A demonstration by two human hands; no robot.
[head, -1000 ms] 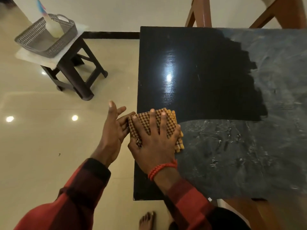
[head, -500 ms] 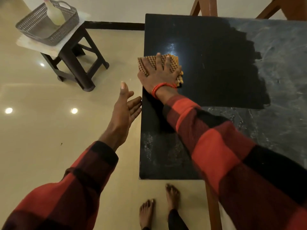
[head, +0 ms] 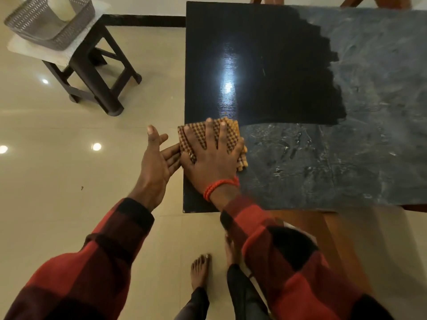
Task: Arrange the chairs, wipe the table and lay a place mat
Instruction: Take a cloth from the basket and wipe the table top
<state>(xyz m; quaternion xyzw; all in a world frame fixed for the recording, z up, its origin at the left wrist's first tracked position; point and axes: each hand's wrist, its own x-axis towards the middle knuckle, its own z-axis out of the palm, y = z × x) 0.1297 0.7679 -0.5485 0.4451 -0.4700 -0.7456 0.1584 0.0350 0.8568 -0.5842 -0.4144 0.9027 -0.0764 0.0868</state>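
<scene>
Two hands are at work near the left edge of the surface (head: 265, 54). The right hand (head: 213, 155) lies flat on a folded cloth (head: 231, 132), fingers spread wide, and presses it down on the surface. The left hand (head: 157, 165) is open and holds nothing. It waits just off the edge, at 9 o'clock from the cloth, palm turned toward it and fingertips close to the right hand.

This looks like the wiping step. The open left hand seems ready to catch crumbs or dust pushed off the edge. The next move likely needs a firm push of the cloth toward that palm, then more strokes over the dull part.

The surface is dark. One part, from 12 to 1 o'clock of the cloth, is shiny and black. The part from 2 to 4 o'clock looks gray and streaky, so it may still need wiping. No place mat shows on it yet.

A stool (head: 92, 72) stands on the pale, glossy floor (head: 69, 181) at 10 o'clock, well apart from the surface, and carries a gray basket (head: 46, 28). Wooden chair parts (head: 381, 1) peek in at the far side. Bare feet (head: 201, 271) show at 6 o'clock.
</scene>
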